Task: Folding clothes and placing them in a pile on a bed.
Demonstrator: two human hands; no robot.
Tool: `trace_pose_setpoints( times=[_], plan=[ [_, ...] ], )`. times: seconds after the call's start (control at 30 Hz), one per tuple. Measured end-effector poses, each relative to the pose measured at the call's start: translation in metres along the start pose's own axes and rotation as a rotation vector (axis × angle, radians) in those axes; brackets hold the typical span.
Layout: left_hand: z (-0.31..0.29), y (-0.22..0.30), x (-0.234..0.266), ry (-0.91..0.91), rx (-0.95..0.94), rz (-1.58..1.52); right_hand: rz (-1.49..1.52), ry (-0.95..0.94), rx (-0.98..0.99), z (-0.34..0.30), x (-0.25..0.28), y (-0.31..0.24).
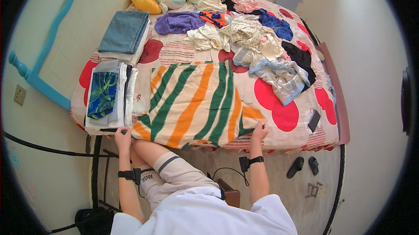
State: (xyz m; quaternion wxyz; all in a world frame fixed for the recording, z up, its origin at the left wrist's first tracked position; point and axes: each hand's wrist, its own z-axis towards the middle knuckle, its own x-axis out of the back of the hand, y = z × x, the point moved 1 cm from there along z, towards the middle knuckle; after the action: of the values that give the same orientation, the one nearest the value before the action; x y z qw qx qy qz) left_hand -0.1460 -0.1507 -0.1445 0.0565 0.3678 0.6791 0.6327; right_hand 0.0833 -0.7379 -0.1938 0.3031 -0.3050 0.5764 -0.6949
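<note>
A cream shirt with green and orange stripes (pixel 192 104) lies spread flat on the bed in front of me, its straight hem toward the far side and its sleeves toward me. My left hand (pixel 123 135) is closed at the near left corner, pinching the end of one sleeve. At the opposite corner, my right hand (pixel 260 132) pinches the other sleeve, drawn out to the side. To the left of the shirt rises a stack of folded clothes (pixel 129 97), topped by a folded blue and green patterned garment (pixel 102 94).
Folded jeans (pixel 124 32) top another pile behind the stack. Loose clothes (pixel 257 38) lie heaped across the bed's far half, near a purple garment (pixel 179 23). A dark phone (pixel 314 120) rests on the bedsheet (pixel 286 115) at right. Black slippers (pixel 295 167) are on the floor.
</note>
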Motion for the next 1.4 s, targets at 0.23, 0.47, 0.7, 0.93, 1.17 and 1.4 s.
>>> trace_pose_setpoints(
  times=[0.23,0.47,0.7,0.93,1.17,1.4],
  plan=[
    [-0.018,0.119,-0.056,0.091,-0.473,0.829,-0.717,-0.009,0.164,-0.036,-0.006,-0.010],
    [0.057,0.203,-0.186,-0.234,-0.841,0.625,-0.982,0.070,0.277,-0.043,-0.016,-0.021],
    [0.138,0.198,-0.343,-0.516,-1.072,0.454,-0.411,0.122,0.045,-0.039,-0.005,0.007],
    [0.141,0.201,-0.409,-0.509,-1.105,0.636,-0.566,0.103,0.055,-0.041,-0.007,-0.003],
    [0.139,0.199,-0.417,-0.549,-1.063,0.512,-0.703,0.043,0.103,-0.039,-0.015,-0.008],
    [0.139,0.206,-0.426,-0.495,-0.934,0.478,-0.765,-0.007,0.083,-0.040,-0.009,-0.011]
  ],
)
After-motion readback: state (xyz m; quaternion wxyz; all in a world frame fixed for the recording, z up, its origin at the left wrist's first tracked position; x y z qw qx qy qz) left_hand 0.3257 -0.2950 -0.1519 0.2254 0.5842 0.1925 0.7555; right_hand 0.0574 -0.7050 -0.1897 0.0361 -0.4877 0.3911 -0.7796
